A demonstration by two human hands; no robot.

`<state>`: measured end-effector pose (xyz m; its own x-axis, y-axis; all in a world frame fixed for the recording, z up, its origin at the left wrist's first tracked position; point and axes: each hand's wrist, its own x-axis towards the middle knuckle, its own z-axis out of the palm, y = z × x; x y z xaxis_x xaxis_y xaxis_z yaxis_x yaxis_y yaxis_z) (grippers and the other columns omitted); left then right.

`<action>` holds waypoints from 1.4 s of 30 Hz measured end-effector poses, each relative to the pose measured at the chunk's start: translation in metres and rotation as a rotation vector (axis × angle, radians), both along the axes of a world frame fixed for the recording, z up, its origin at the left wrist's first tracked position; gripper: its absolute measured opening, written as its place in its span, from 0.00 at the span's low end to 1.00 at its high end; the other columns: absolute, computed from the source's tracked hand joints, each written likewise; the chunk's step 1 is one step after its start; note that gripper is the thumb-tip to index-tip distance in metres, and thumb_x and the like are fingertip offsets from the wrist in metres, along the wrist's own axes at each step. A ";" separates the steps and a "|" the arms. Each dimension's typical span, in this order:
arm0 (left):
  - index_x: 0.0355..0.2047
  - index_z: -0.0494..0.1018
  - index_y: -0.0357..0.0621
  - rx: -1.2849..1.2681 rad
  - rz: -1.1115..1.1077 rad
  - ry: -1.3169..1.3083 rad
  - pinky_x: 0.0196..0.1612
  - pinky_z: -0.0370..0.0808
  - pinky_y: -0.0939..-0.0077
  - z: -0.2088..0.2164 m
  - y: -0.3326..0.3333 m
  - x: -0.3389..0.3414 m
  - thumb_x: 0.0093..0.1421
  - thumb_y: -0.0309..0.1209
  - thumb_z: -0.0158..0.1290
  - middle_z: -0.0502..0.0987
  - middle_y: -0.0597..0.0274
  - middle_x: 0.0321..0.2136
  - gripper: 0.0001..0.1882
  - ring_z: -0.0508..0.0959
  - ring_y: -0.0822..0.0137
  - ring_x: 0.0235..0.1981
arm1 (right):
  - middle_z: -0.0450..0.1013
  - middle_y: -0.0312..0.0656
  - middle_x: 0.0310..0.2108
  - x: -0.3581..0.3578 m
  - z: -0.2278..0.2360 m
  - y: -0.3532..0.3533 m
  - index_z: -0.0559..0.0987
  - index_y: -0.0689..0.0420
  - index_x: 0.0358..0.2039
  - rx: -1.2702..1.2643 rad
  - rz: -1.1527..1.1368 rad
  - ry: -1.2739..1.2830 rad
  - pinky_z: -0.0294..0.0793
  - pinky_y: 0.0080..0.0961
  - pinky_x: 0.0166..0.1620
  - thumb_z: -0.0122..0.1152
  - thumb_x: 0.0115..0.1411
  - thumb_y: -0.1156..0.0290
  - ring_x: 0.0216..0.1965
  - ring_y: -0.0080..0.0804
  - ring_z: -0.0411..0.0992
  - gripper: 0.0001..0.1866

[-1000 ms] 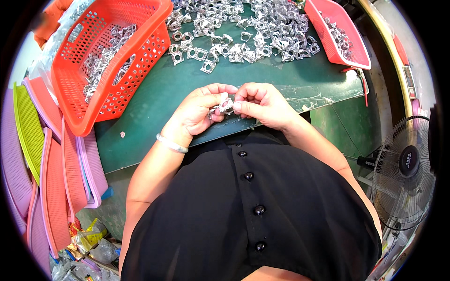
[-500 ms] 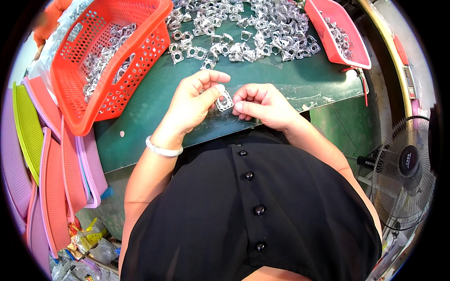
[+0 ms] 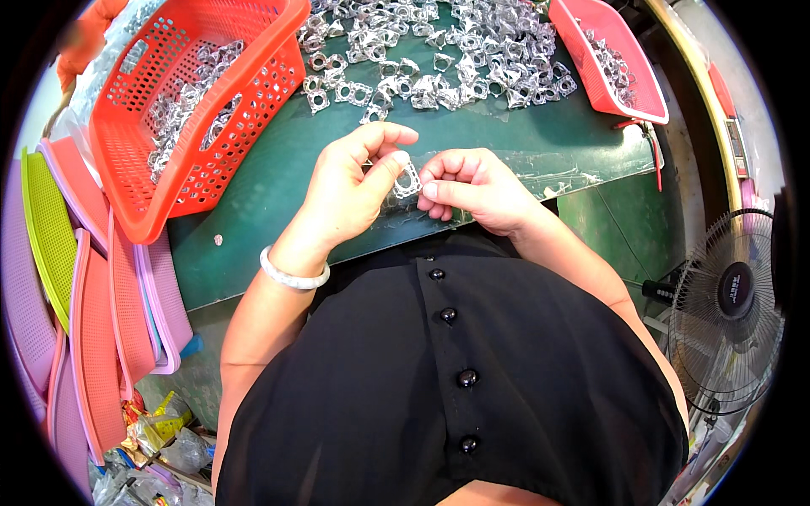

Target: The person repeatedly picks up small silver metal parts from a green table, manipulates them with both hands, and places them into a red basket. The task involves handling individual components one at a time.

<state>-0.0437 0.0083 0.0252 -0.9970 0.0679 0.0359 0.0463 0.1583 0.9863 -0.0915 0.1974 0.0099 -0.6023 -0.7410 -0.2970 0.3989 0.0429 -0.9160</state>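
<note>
Over the near edge of the green table [image 3: 278,202], my two hands face each other around a small silver metal frame [image 3: 408,181] with a large central opening. My left hand [image 3: 354,173] pinches its left side between thumb and fingers; a pale bangle circles that wrist. At the frame's right edge, the thumb and curled fingers of my right hand [image 3: 472,187] are closed on it. Many similar silver pieces [image 3: 439,88] lie heaped at the far side of the table.
A red perforated basket [image 3: 253,143] with silver pieces stands at the left. At the far right is a pink basket [image 3: 591,76] holding more. Stacked coloured baskets [image 3: 97,337] rest left of the table. A fan [image 3: 734,291] stands at the right.
My left hand has turned slightly and the frame between my hands has tilted, showing at a narrower angle. My right hand has barely moved.
</note>
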 end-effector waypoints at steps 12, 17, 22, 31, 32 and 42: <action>0.39 0.72 0.38 -0.141 0.051 0.144 0.27 0.68 0.83 0.004 0.006 0.002 0.55 0.21 0.50 0.74 0.64 0.22 0.10 0.69 0.78 0.22 | 0.73 0.35 0.26 0.002 0.003 -0.001 0.75 0.59 0.31 0.025 -0.008 0.029 0.68 0.13 0.30 0.55 0.56 0.70 0.25 0.16 0.68 0.06; 0.39 0.72 0.37 -0.143 0.047 0.157 0.27 0.69 0.82 0.004 0.007 0.002 0.55 0.21 0.50 0.74 0.63 0.23 0.10 0.70 0.78 0.22 | 0.72 0.35 0.25 0.003 0.003 -0.001 0.74 0.59 0.31 0.024 -0.020 0.041 0.68 0.13 0.30 0.55 0.56 0.70 0.26 0.16 0.68 0.06; 0.39 0.72 0.37 -0.151 0.048 0.160 0.27 0.69 0.82 0.004 0.007 0.002 0.55 0.21 0.50 0.74 0.62 0.23 0.10 0.71 0.77 0.22 | 0.72 0.35 0.26 0.004 0.003 -0.002 0.74 0.59 0.31 0.032 -0.024 0.038 0.68 0.14 0.31 0.55 0.56 0.70 0.26 0.17 0.68 0.06; 0.39 0.72 0.37 -0.161 0.039 0.167 0.27 0.69 0.82 0.004 0.006 0.001 0.55 0.21 0.50 0.74 0.62 0.22 0.10 0.71 0.77 0.22 | 0.73 0.34 0.26 0.006 0.005 -0.002 0.75 0.57 0.31 0.038 -0.050 0.055 0.69 0.16 0.31 0.55 0.57 0.71 0.26 0.18 0.70 0.05; 0.39 0.72 0.37 -0.167 0.041 0.166 0.27 0.69 0.82 0.004 0.006 0.001 0.55 0.21 0.50 0.74 0.62 0.22 0.10 0.71 0.77 0.22 | 0.74 0.34 0.26 0.006 0.005 -0.003 0.75 0.57 0.31 0.039 -0.050 0.055 0.69 0.15 0.31 0.55 0.57 0.71 0.26 0.18 0.70 0.05; 0.41 0.72 0.36 -0.139 0.018 0.066 0.30 0.65 0.89 0.003 0.003 0.001 0.57 0.21 0.48 0.70 0.72 0.24 0.11 0.66 0.83 0.26 | 0.74 0.35 0.26 0.005 0.004 -0.003 0.74 0.57 0.31 0.055 -0.035 0.052 0.69 0.15 0.31 0.55 0.57 0.70 0.26 0.18 0.69 0.05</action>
